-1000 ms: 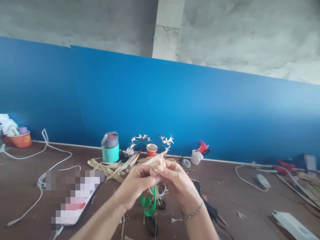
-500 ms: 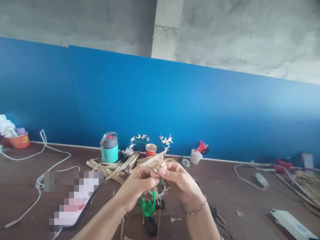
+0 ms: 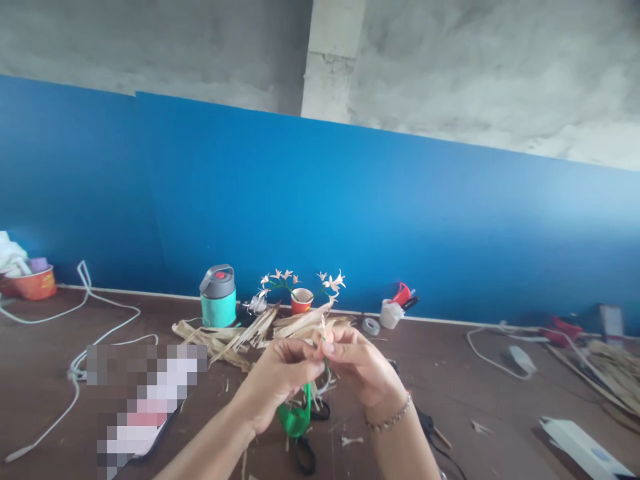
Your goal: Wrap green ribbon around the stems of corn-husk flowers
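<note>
Above the table, both hands meet at a small pale flower made of dried-looking strips, with a thin green stem below it. My right hand is closed, pinching the flower's base between thumb and forefinger. Fingertips of my left hand press together right beside it; a green tape runs up toward them, and its pinched end is hidden. Beneath the hands lie black scissor-like handles. Beyond them, similar pale flowers on green stems stand in a small red-and-white paper cup.
Dried husk strips spread behind the hands. A teal flask, a grey tape roll and a white cup with tools stand near the blue panel. White cables cross the left, beside a blurred-out flat object.
The flower has turned between my fingers and its petals look narrower now. My left hand has shifted slightly right, closer to my right fingertips.
</note>
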A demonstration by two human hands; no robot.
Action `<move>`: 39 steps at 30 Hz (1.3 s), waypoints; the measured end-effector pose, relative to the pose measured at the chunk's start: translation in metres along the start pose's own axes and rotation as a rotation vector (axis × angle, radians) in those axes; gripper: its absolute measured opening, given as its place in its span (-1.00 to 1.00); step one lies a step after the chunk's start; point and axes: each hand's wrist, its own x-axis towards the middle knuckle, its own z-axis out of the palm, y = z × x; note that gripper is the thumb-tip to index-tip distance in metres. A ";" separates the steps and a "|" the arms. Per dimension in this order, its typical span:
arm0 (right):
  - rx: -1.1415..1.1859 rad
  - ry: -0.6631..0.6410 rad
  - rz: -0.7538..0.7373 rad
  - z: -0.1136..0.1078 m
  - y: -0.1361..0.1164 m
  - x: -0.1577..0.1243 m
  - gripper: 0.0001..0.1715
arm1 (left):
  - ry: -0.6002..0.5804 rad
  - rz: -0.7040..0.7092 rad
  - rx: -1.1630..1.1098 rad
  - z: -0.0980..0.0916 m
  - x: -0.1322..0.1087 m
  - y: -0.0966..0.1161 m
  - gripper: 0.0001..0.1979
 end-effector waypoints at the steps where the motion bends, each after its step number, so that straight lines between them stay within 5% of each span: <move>1: -0.005 0.005 0.000 -0.001 0.001 0.001 -0.79 | 0.007 -0.001 0.006 -0.001 0.001 -0.001 -0.78; 14: 0.011 0.050 -0.011 -0.005 0.010 0.009 -0.82 | 0.042 0.014 0.117 -0.004 0.005 0.000 -0.70; 25: -0.084 0.061 0.039 -0.002 0.011 0.009 -0.87 | -0.091 0.028 0.231 -0.012 0.004 0.013 -0.84; 39: -0.124 0.079 0.013 -0.009 0.012 0.009 -0.85 | 0.017 -0.010 0.228 -0.008 0.007 0.001 -0.82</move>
